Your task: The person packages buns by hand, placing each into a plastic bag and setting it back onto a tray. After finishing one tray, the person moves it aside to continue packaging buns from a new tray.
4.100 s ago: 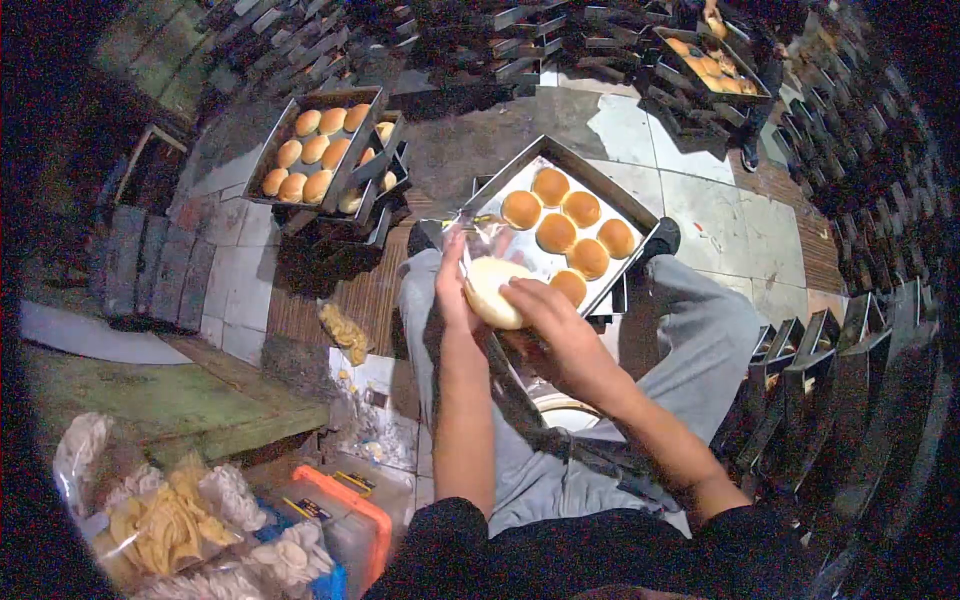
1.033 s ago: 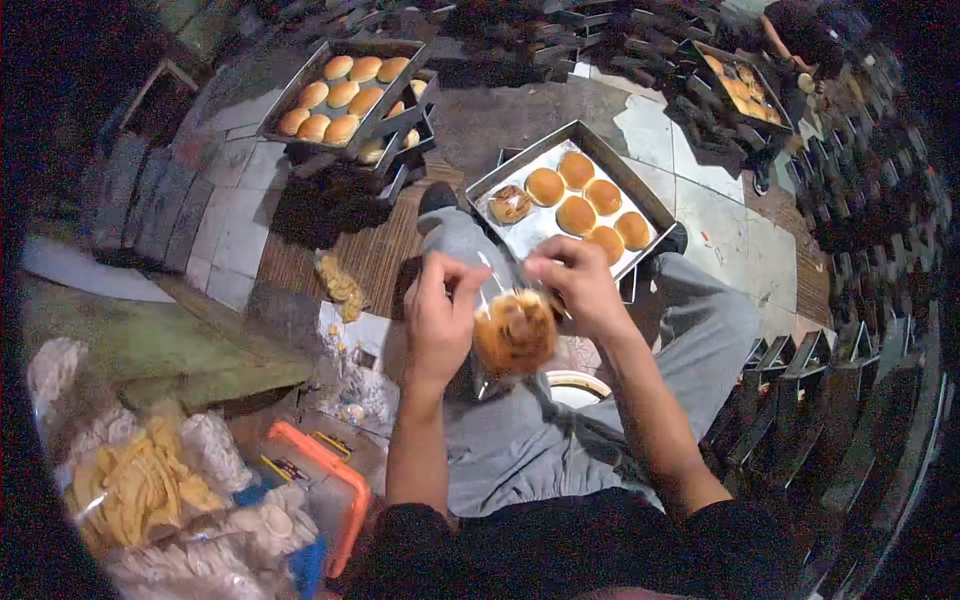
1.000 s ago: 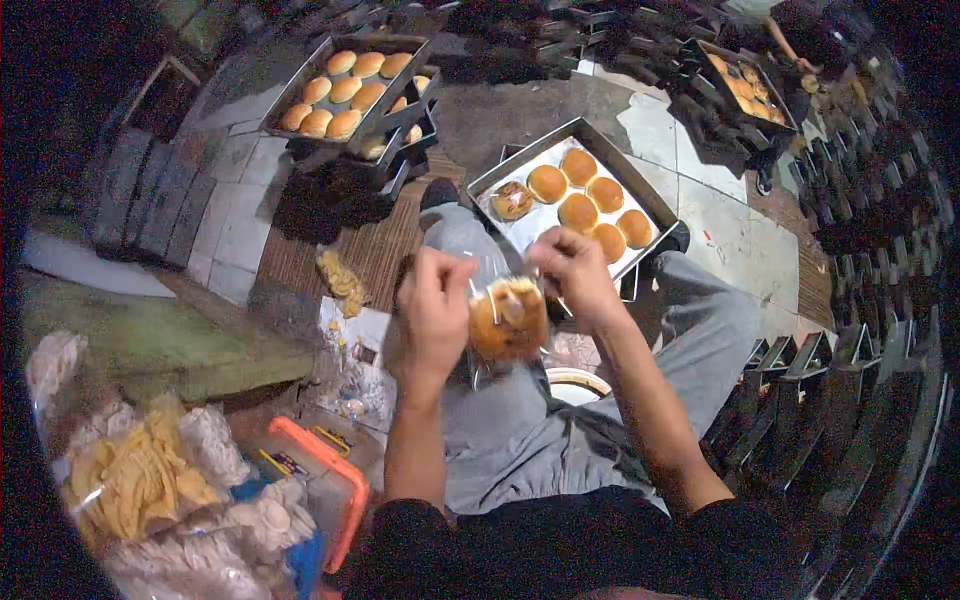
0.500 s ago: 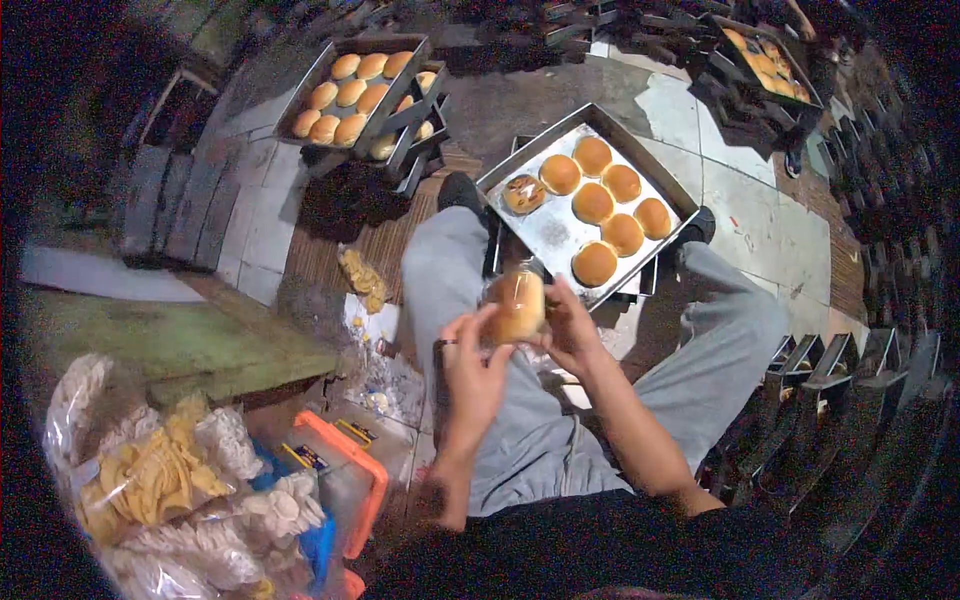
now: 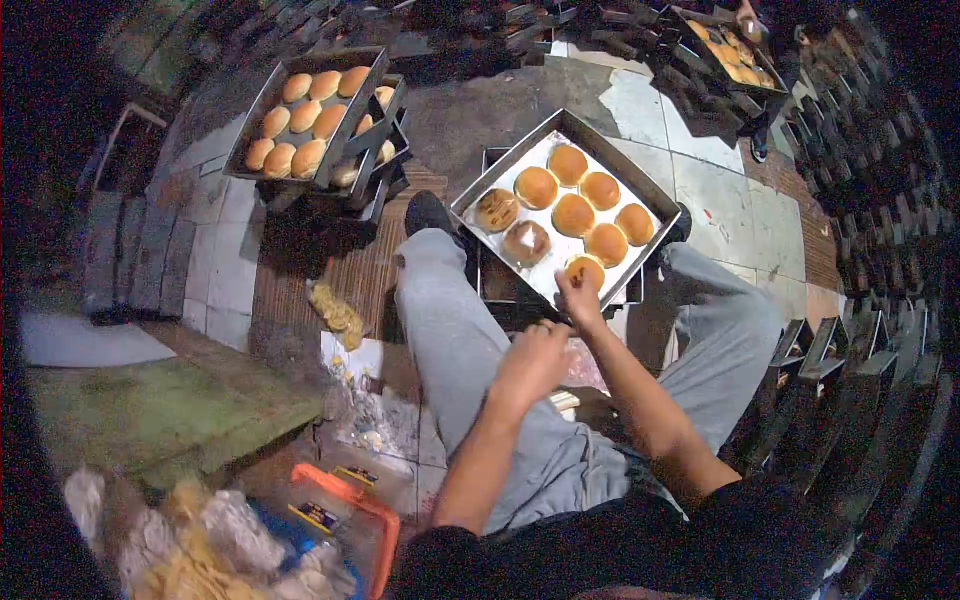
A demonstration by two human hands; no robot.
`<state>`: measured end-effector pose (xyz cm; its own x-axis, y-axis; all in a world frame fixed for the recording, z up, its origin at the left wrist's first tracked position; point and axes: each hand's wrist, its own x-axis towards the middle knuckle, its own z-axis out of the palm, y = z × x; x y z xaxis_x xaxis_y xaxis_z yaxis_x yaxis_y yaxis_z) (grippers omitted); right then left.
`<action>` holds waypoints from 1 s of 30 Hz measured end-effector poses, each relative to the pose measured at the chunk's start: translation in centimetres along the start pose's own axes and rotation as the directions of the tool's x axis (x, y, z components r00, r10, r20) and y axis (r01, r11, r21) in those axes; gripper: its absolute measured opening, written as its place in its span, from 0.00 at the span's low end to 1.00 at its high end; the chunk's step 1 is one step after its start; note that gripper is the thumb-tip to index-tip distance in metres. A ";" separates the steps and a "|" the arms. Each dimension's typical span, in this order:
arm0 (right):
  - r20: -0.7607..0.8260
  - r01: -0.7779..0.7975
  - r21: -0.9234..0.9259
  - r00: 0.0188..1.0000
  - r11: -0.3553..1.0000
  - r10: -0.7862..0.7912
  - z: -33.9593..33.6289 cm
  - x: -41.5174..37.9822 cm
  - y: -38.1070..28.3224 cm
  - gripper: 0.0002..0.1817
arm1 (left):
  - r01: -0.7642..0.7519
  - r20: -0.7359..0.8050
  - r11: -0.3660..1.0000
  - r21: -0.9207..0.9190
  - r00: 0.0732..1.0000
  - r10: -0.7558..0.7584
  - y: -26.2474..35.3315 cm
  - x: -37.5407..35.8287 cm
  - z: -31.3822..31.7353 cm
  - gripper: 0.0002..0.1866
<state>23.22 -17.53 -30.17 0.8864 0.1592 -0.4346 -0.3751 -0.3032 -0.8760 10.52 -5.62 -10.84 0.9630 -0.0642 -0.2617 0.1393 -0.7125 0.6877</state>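
A metal tray of round golden buns rests between my knees. At its near corner the fingers of my right hand are closed on the edge of a bun. My left hand is just below the tray over my lap, fingers curled; what they hold, if anything, is hidden. Two buns in clear printed wrappers sit on the left side of the tray: one wrapped bun by the wall, another wrapped bun beside it. Pinkish clear plastic lies below my right hand.
Stacked trays of buns stand at the upper left. Another bun tray is at the upper right, with another person's hand near it. An orange-handled crate and bagged yellow and white bundles lie lower left.
The wrapped bun that both hands held is now in the tray beside the other wrapped one. My right hand has moved to the near bun; my left hand has lowered slightly. The view has shifted.
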 end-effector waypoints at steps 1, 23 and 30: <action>-0.067 0.013 -0.139 0.997 0.990 -0.023 -0.8 -1.7 -0.5 0.40 | -0.036 0.081 0.999 -0.001 0.996 0.035 0.0 0.1 0.2 0.21; 0.078 0.181 -0.816 0.975 0.549 -0.206 2.3 5.4 -6.2 0.60 | 0.025 0.143 1.000 0.008 0.989 -0.026 -0.6 -0.6 0.1 0.20; 0.374 0.496 -0.810 0.848 0.313 -0.375 1.5 4.1 -4.4 0.45 | -0.113 0.174 0.993 0.023 0.979 0.107 0.8 0.0 -1.0 0.23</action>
<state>28.07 -14.11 -28.43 0.7908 0.6005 -0.1181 0.5420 -0.7768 -0.3205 10.88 -5.47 -9.61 0.9177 -0.2607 -0.2998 0.0240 -0.7168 0.6968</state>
